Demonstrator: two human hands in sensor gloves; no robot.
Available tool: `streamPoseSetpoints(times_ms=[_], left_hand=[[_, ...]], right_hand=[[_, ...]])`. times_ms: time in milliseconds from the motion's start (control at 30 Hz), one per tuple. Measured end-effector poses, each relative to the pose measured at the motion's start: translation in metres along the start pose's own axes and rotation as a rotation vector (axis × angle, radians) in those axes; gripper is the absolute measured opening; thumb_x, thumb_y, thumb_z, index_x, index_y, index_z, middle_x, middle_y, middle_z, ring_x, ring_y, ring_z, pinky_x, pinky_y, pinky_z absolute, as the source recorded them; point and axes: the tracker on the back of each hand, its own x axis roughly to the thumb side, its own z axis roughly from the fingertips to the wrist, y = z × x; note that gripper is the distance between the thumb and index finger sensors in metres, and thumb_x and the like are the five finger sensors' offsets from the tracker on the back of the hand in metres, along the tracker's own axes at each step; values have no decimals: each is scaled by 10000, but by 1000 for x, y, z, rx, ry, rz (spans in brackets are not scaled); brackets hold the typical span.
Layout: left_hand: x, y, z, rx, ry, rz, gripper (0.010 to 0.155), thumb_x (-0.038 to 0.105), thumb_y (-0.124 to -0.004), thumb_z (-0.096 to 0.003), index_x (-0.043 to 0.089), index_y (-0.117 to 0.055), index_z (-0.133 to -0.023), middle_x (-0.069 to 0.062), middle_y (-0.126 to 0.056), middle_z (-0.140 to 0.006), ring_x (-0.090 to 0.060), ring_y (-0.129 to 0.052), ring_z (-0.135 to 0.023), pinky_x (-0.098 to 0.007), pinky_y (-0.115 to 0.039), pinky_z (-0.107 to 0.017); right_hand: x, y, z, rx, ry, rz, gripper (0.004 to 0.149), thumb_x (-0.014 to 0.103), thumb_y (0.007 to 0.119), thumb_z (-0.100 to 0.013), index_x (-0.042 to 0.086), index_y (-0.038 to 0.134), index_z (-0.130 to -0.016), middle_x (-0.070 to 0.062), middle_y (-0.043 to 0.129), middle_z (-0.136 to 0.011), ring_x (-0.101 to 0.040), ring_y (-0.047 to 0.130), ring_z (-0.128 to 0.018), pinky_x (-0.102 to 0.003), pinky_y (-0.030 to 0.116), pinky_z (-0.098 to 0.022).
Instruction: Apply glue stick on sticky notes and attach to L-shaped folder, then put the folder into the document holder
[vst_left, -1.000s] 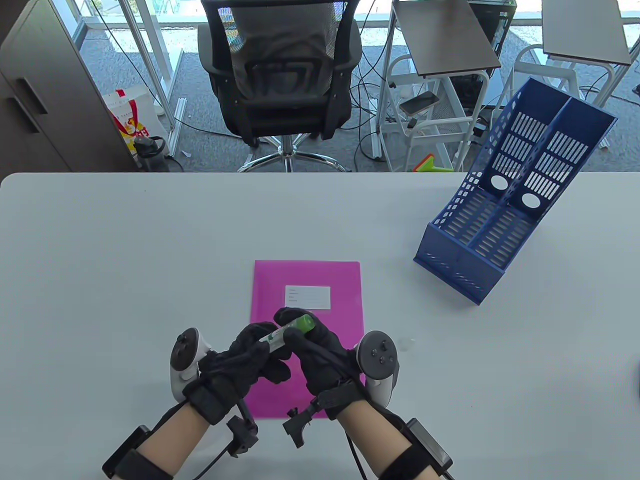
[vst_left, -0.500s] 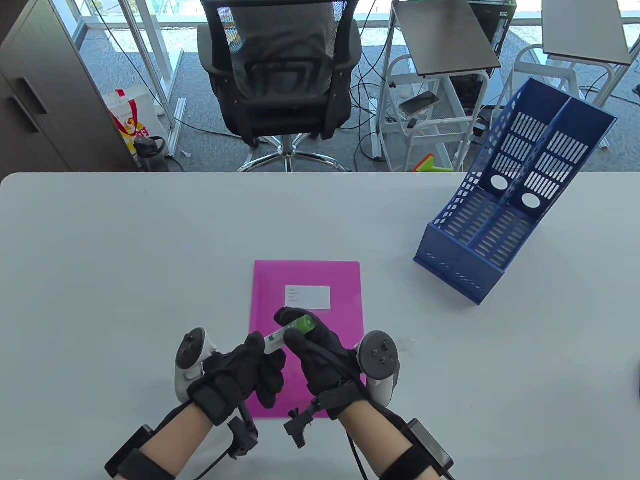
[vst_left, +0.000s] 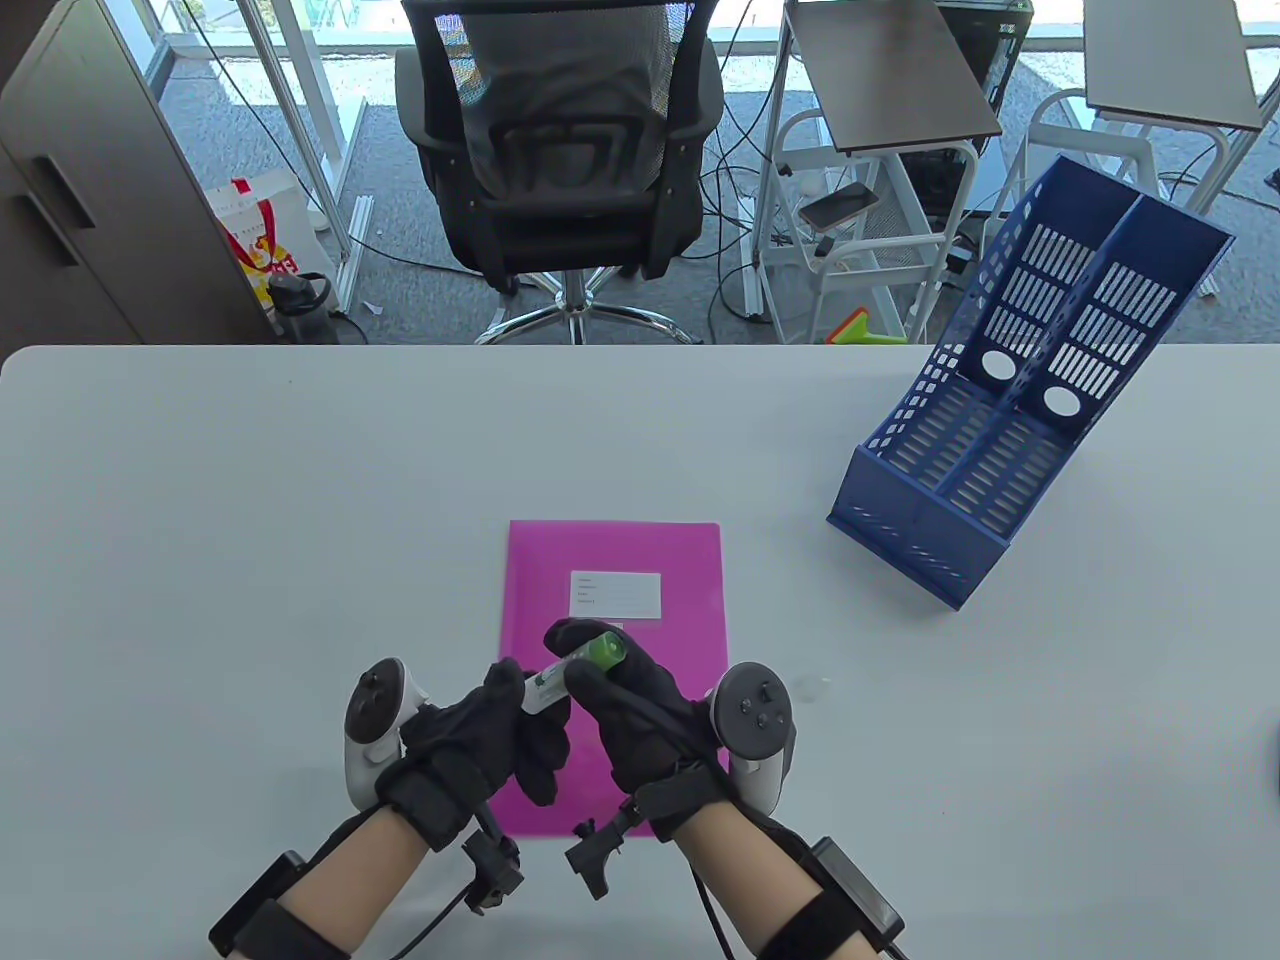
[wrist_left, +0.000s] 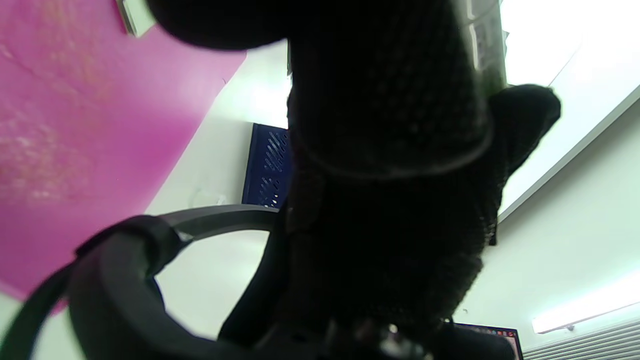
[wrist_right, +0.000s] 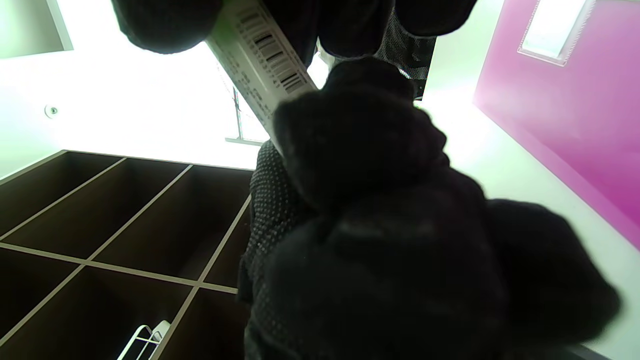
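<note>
A pink L-shaped folder (vst_left: 660, 540) lies flat at the table's near middle, a white label (vst_left: 616, 593) stuck on its front. Above it I hold a glue stick (vst_left: 548, 688), white with a green end (vst_left: 606, 650). My right hand (vst_left: 580, 662) grips its upper part. The curled fingers of my left hand (vst_left: 525, 700) close on its white lower end. The right wrist view shows the stick's barcode (wrist_right: 260, 65) between gloved fingers. The blue document holder (vst_left: 1000, 430) stands at the far right, leaning back, both slots open.
A small pale translucent item (vst_left: 810, 688) lies on the table just right of my right hand. Beyond the far table edge stand an office chair (vst_left: 560, 150) and a white trolley (vst_left: 850, 220).
My left hand has slid a little down and left along the glue stick, baring more of its white body. The right hand, the folder and the holder have stayed in place.
</note>
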Motion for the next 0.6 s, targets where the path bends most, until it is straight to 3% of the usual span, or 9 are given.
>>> streamPoseSetpoints(times_ms=[67, 100, 133, 167, 233, 333, 500, 600], left_hand=[[-1, 1, 0, -29, -3, -3, 628, 535, -438, -561, 53, -757, -806, -50, -990, -489, -59, -1059, -211, -287, -876, -249], [0, 0, 0, -32, -24, -1, 614, 549, -479, -563, 67, -683, -885, -52, -962, -613, -70, -1067, -328, -291, -872, -327], [0, -1, 0, -33, -37, 6, 633, 562, -576, -558, 119, -505, -1005, -31, -868, -795, -66, -1045, -485, -297, -854, -427], [3, -1, 0, -20, -41, 6, 673, 541, -668, -542, 152, -417, -1030, -25, -798, -876, -70, -1020, -559, -303, -839, -479], [7, -2, -1, -10, -59, -76, 597, 469, -734, -529, 189, -486, -994, -9, -817, -859, -19, -1035, -525, -267, -866, -457], [8, -2, 0, 44, -78, -121, 588, 472, -721, -514, 149, -553, -976, -2, -880, -787, 9, -1062, -457, -239, -895, -404], [3, -4, 1, 10, -54, -29, 590, 486, -503, -566, 24, -704, -872, -46, -972, -547, -45, -1074, -265, -276, -890, -282], [-2, -4, 1, -9, -11, 36, 632, 522, -454, -569, 25, -791, -765, -36, -994, -412, -38, -1048, -129, -277, -881, -188]], right_hand=[[0, -1, -1, -12, -5, 17, 509, 500, 698, -555, 262, 633, -999, 6, 693, -1051, -314, 581, -1046, -592, 510, -738], [0, -3, -1, -26, -5, 33, 510, 512, 701, -555, 259, 641, -994, 11, 703, -1042, -311, 589, -1041, -587, 516, -738], [1, -4, -1, -35, -4, 37, 509, 514, 706, -553, 259, 645, -989, 12, 704, -1038, -309, 592, -1039, -585, 515, -739], [1, -6, -1, -50, -8, 39, 510, 516, 707, -551, 261, 644, -988, 13, 705, -1038, -308, 593, -1039, -582, 519, -738], [1, -7, -1, -53, -3, 22, 511, 518, 708, -549, 260, 646, -986, 15, 708, -1034, -307, 593, -1038, -582, 517, -739], [2, -7, -1, -49, -4, 17, 509, 510, 713, -545, 262, 645, -985, 16, 705, -1035, -308, 594, -1037, -580, 520, -738], [1, -3, -1, -14, -3, -1, 508, 493, 707, -542, 274, 631, -994, 17, 690, -1051, -305, 582, -1048, -585, 518, -738], [2, -2, -2, 35, 8, -26, 505, 469, 717, -532, 277, 636, -992, 4, 689, -1057, -317, 588, -1047, -598, 518, -732]])
